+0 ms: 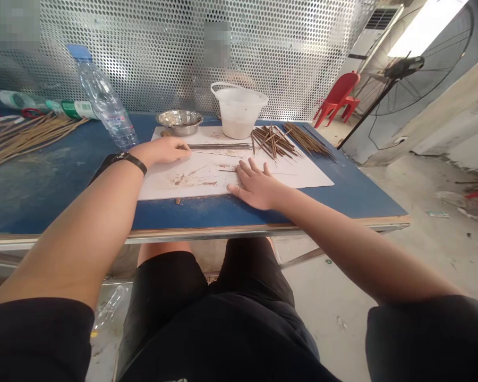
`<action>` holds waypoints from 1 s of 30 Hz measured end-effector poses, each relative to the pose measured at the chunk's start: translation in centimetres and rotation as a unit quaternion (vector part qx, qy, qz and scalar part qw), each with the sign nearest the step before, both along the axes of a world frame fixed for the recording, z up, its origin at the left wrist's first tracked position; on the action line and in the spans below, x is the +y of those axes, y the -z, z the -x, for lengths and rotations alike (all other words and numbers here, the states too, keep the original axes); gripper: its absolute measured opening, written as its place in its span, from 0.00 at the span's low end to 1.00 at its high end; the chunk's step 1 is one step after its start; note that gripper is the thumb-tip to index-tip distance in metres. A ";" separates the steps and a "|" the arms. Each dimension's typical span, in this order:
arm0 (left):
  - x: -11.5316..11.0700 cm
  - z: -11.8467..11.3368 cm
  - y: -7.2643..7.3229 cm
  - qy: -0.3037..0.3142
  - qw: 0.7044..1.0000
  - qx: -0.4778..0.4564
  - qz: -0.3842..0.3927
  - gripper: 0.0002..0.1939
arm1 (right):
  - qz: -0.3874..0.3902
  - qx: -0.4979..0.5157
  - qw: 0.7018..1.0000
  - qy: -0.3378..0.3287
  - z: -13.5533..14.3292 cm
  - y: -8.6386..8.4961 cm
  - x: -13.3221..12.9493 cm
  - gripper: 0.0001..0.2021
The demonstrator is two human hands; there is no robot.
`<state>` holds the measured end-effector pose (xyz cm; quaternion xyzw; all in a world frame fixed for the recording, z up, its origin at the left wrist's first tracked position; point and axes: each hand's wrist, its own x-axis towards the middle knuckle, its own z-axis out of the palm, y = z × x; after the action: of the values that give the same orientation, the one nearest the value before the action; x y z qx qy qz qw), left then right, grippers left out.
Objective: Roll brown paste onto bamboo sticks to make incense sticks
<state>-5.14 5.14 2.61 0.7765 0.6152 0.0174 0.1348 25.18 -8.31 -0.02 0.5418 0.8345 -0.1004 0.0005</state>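
Note:
My left hand [169, 150] reaches over the left part of a white board [159, 183], its thumb and fingers closed at the left end of the thin sticks. A row of thin dark sticks [221, 146] runs rightward from these fingertips, with one finer stick just in front of it. My right hand [257, 184] lies flat near the board's front edge, fingers spread. Under it passes a very thin stick [225, 171], showing on both sides of the palm. Brown crumbs [179, 180] of a paste or powder are smeared on the board between my hands.
Behind the board's middle stand a metal bowl [180, 123] and a white plastic bucket [241, 114]. Brown sticks [274, 143] pile up at the right. A water bottle [107, 103] and long pale sticks [32, 135] are left. A perforated metal panel [143, 58] closes the back; a fan [404, 68] stands right.

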 end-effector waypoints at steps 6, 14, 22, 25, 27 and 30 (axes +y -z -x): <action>0.5 0.3 0.4 0.007 1.000 -0.010 0.000 0.36 | 0.013 -0.002 1.000 0.004 0.1 0.0 -4.2 0.61; 0.2 0.1 0.2 0.006 1.000 -0.003 -0.001 0.35 | 0.027 -0.011 0.996 0.085 2.5 0.1 -0.9 0.58; -0.2 -0.1 -0.2 0.007 1.000 0.000 0.007 0.36 | 0.021 -0.010 0.999 0.033 1.1 0.0 0.0 0.58; 0.0 -0.2 -0.1 0.008 1.000 0.003 0.006 0.36 | 0.038 -0.011 0.999 0.013 0.7 -0.1 -2.6 0.59; 0.2 -0.1 0.1 0.008 1.000 0.001 0.000 0.35 | 0.045 -0.001 0.999 0.008 0.6 -0.1 -3.9 0.60; 0.6 0.1 0.4 0.010 1.000 -0.003 -0.003 0.34 | 0.039 0.017 0.999 0.015 0.6 0.1 -3.9 0.60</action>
<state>-5.21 5.74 2.22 0.7831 0.6069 0.0198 0.1346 24.54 -12.22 -0.10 0.5518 0.8217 -0.1424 0.0058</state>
